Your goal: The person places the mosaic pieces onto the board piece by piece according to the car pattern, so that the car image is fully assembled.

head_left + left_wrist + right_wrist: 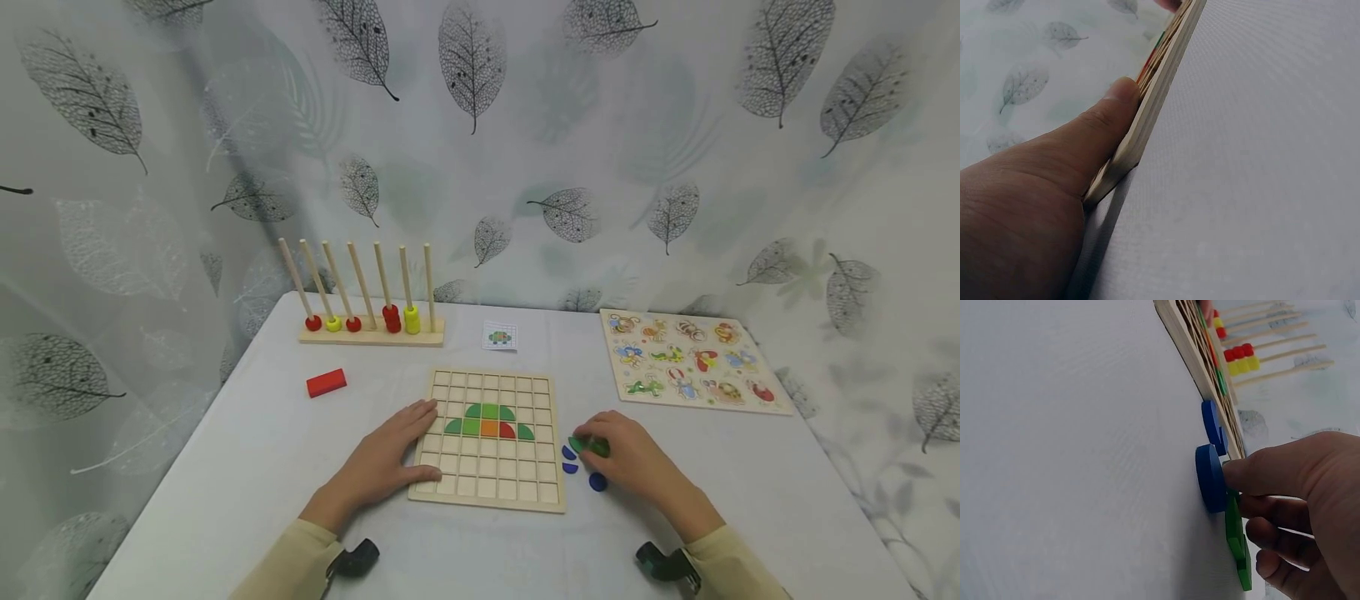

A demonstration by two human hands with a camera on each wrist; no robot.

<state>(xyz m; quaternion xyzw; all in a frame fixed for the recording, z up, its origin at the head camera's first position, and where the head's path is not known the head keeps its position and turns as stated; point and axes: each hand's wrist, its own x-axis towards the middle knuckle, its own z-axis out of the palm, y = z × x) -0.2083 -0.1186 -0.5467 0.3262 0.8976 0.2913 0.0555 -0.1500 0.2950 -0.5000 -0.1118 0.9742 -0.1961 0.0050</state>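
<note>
We see the grid board [487, 493] between the hands, the left hand [392, 454] resting on its left edge, fingers loosely extended. The right hand [633, 457] slants in from the right, fingers curled over the green pieces [1234, 530], which lie just right of the board and nearer this hand; we cannot quite tell whether it pinches one. The blue disc [597, 482] lies near its thumb, two blue half-rounds [570, 468] between board and fingertips

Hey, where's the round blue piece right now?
In the head view, the round blue piece lies to the right of the grid board, close beside the right hand.
</note>
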